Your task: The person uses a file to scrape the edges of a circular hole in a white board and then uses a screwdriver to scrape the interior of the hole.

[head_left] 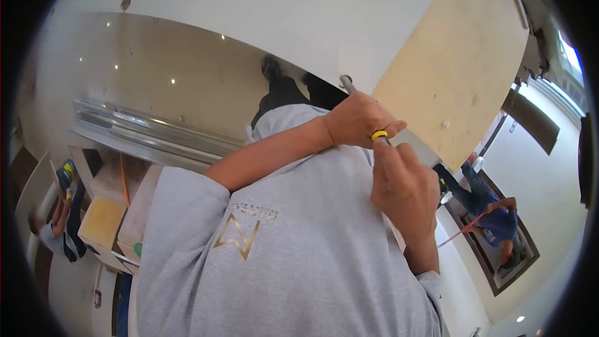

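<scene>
Both of my hands work on a hand tool [348, 85] with a grey metal shaft and a yellow band on its handle. My left hand [358, 118] is closed around the shaft, with the thumb sticking out to the right. Just below it, my right hand [407, 192] is closed over the handle end, right by the yellow band. The shaft's tip is at a small round hole [347, 79] near the lower edge of a white panel [274, 0]. I cannot tell the tool's exact kind, as my fingers cover most of it.
A beige board [455, 56] lies right of the white panel. Long metal profiles [156, 130] are on the left over the glossy floor [181, 68], near a box-like unit [103, 221]. One person [499, 218] holds a red stick at right; another person [59, 231] is far left.
</scene>
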Demonstrator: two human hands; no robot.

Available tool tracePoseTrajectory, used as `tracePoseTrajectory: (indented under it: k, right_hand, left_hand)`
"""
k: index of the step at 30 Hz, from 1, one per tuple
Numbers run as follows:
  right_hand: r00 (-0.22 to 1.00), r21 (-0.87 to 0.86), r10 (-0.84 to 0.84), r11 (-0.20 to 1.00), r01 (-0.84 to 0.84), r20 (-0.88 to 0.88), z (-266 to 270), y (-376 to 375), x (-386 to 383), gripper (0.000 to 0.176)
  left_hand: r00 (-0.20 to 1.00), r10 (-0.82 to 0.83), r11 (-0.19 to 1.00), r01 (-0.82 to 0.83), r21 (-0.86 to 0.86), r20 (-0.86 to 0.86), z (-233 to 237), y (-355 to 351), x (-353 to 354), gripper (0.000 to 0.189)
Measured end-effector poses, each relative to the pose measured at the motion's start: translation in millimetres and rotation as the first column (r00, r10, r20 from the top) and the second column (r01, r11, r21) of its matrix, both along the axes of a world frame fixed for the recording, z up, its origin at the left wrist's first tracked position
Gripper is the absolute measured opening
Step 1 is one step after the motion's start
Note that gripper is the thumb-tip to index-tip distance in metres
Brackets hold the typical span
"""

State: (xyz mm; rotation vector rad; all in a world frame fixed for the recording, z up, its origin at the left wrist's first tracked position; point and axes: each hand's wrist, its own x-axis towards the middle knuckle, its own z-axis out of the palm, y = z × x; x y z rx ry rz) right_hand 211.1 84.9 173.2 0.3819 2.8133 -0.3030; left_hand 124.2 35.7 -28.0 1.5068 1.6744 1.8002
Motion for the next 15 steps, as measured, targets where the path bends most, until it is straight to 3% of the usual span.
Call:
tracePoseTrajectory:
  k: [2, 4, 7, 11, 14, 15]
  right_hand:
    - [0.989, -0.073, -0.117, 0.991, 0.11, -0.091, -2, 7, -1, 0.022]
    - [0.965, -0.127, -0.23, 0.969, 0.214, -0.127, -2, 12, -2, 0.018]
    - [0.969, -0.092, -0.24, 0.968, 0.235, -0.052, 6, 5, -3, 0.016]
    - [0.954, -0.156, -0.275, 0.954, 0.255, -0.123, 1, 15, -1, 0.015]
    - [0.939, -0.18, -0.273, 0.955, 0.237, -0.208, -3, 30, -5, 0.016]
    - [0.936, -0.165, -0.311, 0.944, 0.285, -0.164, 1, 31, -6, 0.016]
  left_hand:
    - [0.997, -0.058, 0.997, 0.055, -0.059, -0.056, -7, 4, 5, 0.011]
    - [0.993, -0.108, 0.988, 0.101, -0.121, -0.057, -7, 8, 6, 0.011]
    - [0.992, -0.125, 0.984, 0.122, -0.128, -0.016, -5, 7, 8, 0.012]
    - [0.994, -0.111, 0.986, 0.11, -0.126, -0.005, 2, 8, 6, 0.013]
    - [0.983, -0.087, 0.993, 0.099, -0.07, 0.165, -3, 18, 10, 0.016]
    - [0.979, -0.083, 0.993, 0.096, -0.063, 0.188, 4, 18, 7, 0.017]
